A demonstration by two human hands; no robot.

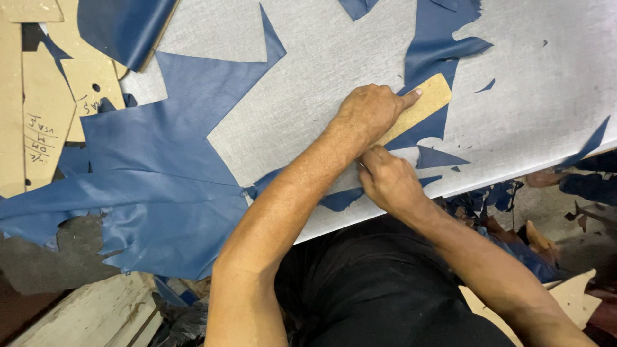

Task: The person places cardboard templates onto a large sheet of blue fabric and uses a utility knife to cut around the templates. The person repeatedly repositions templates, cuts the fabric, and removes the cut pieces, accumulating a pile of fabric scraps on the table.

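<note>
Blue leather sheet (160, 167) lies spread over your grey desk (321, 71). Your left hand (369, 110) presses flat, fingers extended, on a tan rounded cardboard template (421, 106) over the leather. Your right hand (389, 183) is curled closed just beside the template's lower edge; what it grips is hidden.
</note>
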